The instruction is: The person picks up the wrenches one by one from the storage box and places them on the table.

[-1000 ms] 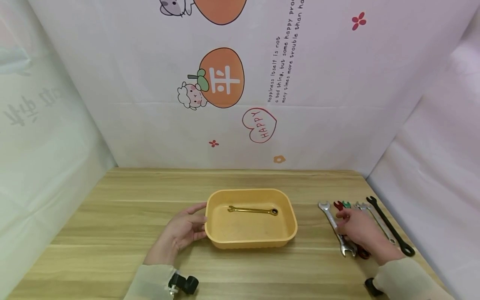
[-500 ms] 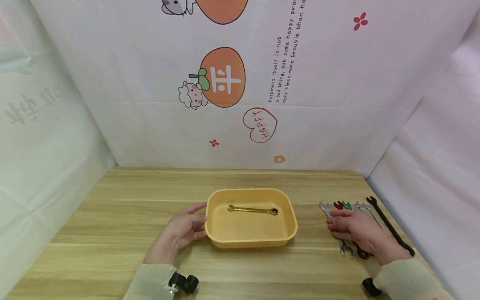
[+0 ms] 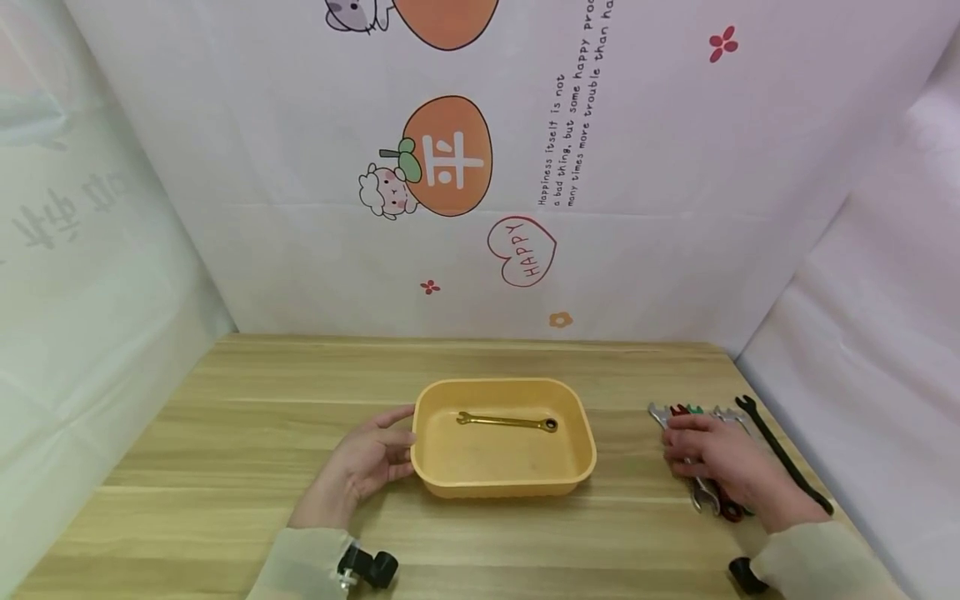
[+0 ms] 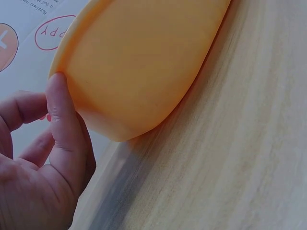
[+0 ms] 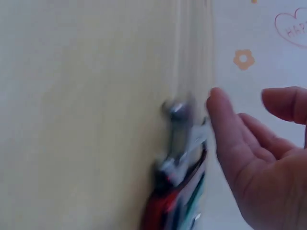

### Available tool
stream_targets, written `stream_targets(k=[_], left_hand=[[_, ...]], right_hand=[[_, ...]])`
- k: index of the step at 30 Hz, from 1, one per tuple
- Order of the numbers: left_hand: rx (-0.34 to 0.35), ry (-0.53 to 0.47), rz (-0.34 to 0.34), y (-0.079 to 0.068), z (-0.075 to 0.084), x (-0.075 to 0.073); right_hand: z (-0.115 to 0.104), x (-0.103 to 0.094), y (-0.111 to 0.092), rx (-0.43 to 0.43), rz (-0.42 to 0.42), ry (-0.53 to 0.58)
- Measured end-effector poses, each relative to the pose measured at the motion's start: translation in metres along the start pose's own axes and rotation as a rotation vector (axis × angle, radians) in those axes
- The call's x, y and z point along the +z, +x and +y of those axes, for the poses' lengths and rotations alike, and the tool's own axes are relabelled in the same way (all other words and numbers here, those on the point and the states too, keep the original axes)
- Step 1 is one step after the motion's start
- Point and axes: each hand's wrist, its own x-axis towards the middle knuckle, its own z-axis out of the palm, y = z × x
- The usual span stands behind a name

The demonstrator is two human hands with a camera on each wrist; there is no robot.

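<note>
A gold ratchet wrench (image 3: 506, 421) lies inside a yellow plastic box (image 3: 502, 484). At the box's left side, the fingertips of my left hand (image 3: 367, 458) touch its wall; the left wrist view has one finger of this hand (image 4: 62, 139) right at the rim. My right hand (image 3: 716, 454) is spread low over a group of wrenches, fingertips by a silver open-end wrench (image 3: 705, 498). A red wrench (image 3: 731, 508) and a green wrench (image 3: 694, 409) are partly hidden beneath it. In the right wrist view the wrenches (image 5: 177, 148) are blurred beside the extended fingers.
A long black wrench (image 3: 783, 454) lies at the table's right edge, with silver wrench ends (image 3: 727, 412) left of it. The wooden table (image 3: 262, 417) meets a printed white cloth (image 3: 637, 267) at the back; plain cloth hangs on both sides.
My right hand has flattened out over the wrenches, and the leftmost silver wrench has slid right, closer to the red one. My left hand and the box have stayed in place.
</note>
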Motion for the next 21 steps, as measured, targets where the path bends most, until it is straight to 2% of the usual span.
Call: stream_targets(k=[4, 6, 9, 12, 16, 21], left_hand=[[0.004, 0.005, 0.006, 0.000, 0.000, 0.000], [0.005, 0.006, 0.011, 0.000, 0.000, -0.001], [0.002, 0.006, 0.014, 0.000, 0.000, -0.001], [-0.002, 0.005, 0.013, 0.000, -0.001, -0.001], [0.001, 0.005, 0.014, -0.001, -0.001, 0.000], [0.004, 0.000, 0.016, -0.001, -0.001, 0.000]], right_hand=[[-0.026, 0.019, 0.001, -0.113, 0.014, -0.027], [-0.042, 0.032, 0.002, -0.226, -0.016, -0.045], [-0.063, 0.056, 0.006, -0.408, -0.105, -0.102], [-0.078, 0.083, 0.013, -0.525, -0.215, -0.220], [-0.090, 0.113, 0.022, -0.527, -0.339, -0.350], [-0.093, 0.137, 0.035, -0.411, -0.402, -0.376]])
